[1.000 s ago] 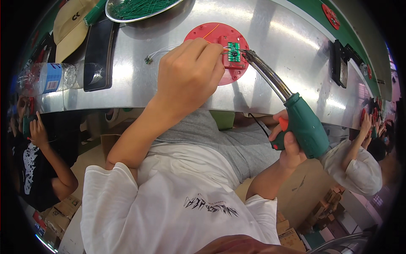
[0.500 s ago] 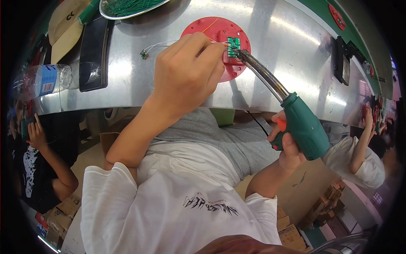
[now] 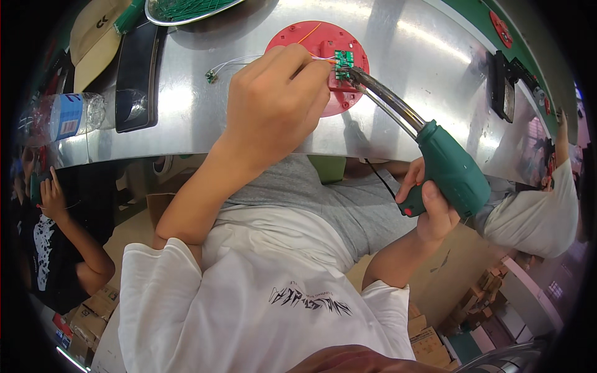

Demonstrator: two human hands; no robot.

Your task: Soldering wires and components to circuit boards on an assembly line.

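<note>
On the metal table [image 3: 193, 118], ahead of the wearer, I make out a red disc [image 3: 298, 38] with a small green circuit board [image 3: 344, 62] lying on its raised block, right of the disc's middle. From the head camera I see the left hand [image 3: 273, 102] over the disc's left side, its fingers drawn together in a pinch on thin wires [image 3: 321, 59] that run to the board's left edge; its fingertips are partly hidden from me. White leads [image 3: 233, 61] trail out on the hand's other side to a tiny component [image 3: 211, 77] on the metal.

The right hand [image 3: 430, 202] is wrapped around the handle of a green soldering gun [image 3: 457, 165], below the table's near edge. Its long metal barrel slants up and left, the tip at the board's lower right; I cannot tell whether they touch. Farther left I have a black tray-like slab [image 3: 137, 87], a clear bottle [image 3: 69, 116] on its side and a beige cap [image 3: 96, 40].
</note>
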